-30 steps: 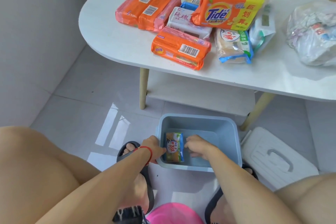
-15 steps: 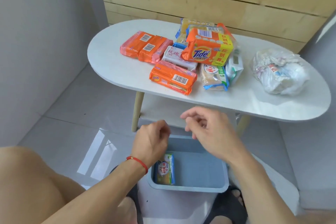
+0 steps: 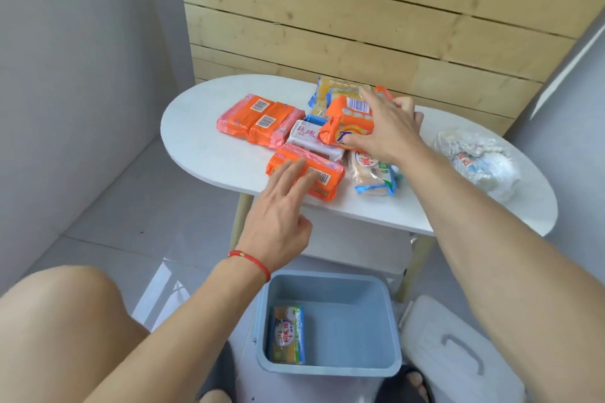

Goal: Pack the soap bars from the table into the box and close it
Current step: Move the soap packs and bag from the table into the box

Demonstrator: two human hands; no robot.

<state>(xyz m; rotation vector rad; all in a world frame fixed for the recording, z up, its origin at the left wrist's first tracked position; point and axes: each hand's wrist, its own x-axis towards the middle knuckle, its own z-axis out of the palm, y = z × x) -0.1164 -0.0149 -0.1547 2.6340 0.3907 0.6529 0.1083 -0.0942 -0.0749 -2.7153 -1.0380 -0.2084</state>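
Your left hand [image 3: 278, 216] lies flat, fingers straight, on the near orange soap pack [image 3: 306, 175] at the counter [image 3: 209, 154] edge, probably because it's closest to the blue box [image 3: 330, 324] on the floor. Your right hand [image 3: 386, 131] spreads over the Tide pack [image 3: 343, 121] topping the pile, fingers starting to wrap it. One green-yellow bar [image 3: 287, 334] is packed so far. I count roughly seven packs left, though the pile hides some. One white lid [image 3: 458, 353] waits beside the box.
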